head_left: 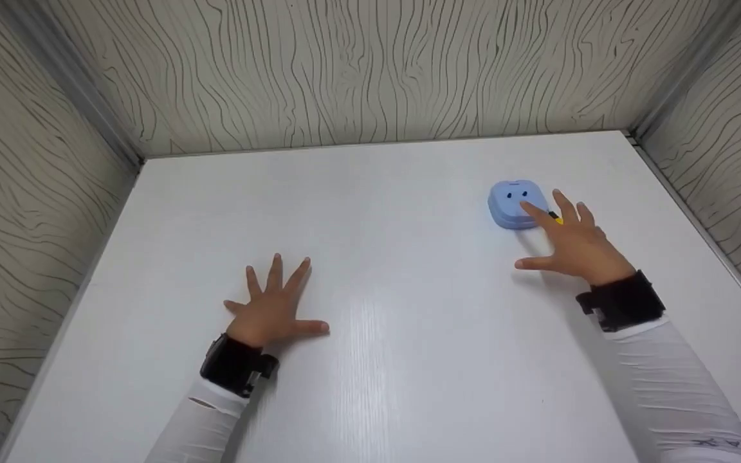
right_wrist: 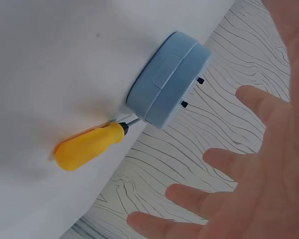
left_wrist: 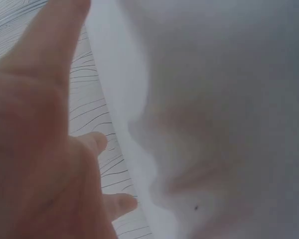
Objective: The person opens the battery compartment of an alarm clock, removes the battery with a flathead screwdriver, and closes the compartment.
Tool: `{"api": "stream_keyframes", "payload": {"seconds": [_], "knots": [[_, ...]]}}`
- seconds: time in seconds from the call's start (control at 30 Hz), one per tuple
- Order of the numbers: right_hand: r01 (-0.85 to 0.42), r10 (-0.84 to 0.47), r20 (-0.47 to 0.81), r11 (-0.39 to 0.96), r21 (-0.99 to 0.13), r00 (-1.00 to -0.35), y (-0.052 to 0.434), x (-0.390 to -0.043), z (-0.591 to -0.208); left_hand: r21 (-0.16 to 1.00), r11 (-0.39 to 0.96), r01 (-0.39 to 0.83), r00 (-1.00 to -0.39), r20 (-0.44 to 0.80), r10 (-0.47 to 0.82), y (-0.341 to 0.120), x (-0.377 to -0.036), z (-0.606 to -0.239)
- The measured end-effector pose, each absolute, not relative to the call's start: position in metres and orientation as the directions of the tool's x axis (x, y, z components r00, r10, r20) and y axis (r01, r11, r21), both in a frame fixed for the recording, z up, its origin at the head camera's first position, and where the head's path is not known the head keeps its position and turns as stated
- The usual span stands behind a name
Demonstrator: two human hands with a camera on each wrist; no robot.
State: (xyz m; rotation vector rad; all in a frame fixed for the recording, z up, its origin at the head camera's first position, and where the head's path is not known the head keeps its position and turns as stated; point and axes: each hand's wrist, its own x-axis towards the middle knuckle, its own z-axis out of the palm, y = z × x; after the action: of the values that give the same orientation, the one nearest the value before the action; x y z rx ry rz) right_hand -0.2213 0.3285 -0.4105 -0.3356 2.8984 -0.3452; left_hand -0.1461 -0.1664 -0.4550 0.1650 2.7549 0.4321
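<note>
A light blue rounded box (head_left: 514,204) with two small dark buttons lies flat on the white table (head_left: 409,270) at the far right. A small screwdriver with a yellow handle (right_wrist: 89,146) lies beside it, its metal tip against the box (right_wrist: 164,84). In the head view only a bit of the yellow handle (head_left: 558,220) shows under my right hand (head_left: 573,241). That hand (right_wrist: 259,189) is spread with straight fingers just above both things and holds nothing. My left hand (head_left: 274,308) rests flat and spread on the table at the near left, and it holds nothing either (left_wrist: 35,149).
Pale walls with a dark wood-grain pattern (head_left: 370,71) close in the table at the back, left and right, with metal strips in the corners. The white table surface (left_wrist: 214,99) carries nothing else.
</note>
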Motion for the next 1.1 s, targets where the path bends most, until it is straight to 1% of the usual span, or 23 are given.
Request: {"api": "stream_keyframes", "payload": {"seconds": [0.17,0.47,0.6,0.73,0.83,1.1], "knots": [[-0.229,-0.273,-0.139,0.935,-0.271,-0.952,0.323,-0.24,-0.407,0.318,0.946,0.056,-0.928,-0.333,0.167,-0.167,-0.144,-0.456],[-0.206,-0.274,-0.187,0.926,-0.316,-0.943,0.316,-0.271,-0.397,0.294,0.954,0.061,-0.923,-0.346,0.166,-0.167,-0.145,-0.459],[-0.192,-0.275,-0.245,0.929,-0.315,-0.93,0.314,-0.284,-0.391,0.298,0.952,0.065,-0.922,-0.346,0.171,-0.168,-0.146,-0.46],[-0.173,-0.258,-0.291,0.942,-0.288,-0.921,0.312,-0.294,-0.386,0.288,0.955,0.064,-0.921,-0.352,0.168,-0.167,-0.146,-0.46],[-0.169,-0.248,-0.306,0.95,-0.262,-0.919,0.309,-0.298,-0.384,0.281,0.958,0.064,-0.92,-0.355,0.166,-0.166,-0.146,-0.46],[-0.189,-0.262,-0.319,0.951,-0.244,-0.911,0.303,-0.306,-0.382,0.273,0.96,0.062,-0.92,-0.358,0.161,-0.165,-0.147,-0.459]]}}
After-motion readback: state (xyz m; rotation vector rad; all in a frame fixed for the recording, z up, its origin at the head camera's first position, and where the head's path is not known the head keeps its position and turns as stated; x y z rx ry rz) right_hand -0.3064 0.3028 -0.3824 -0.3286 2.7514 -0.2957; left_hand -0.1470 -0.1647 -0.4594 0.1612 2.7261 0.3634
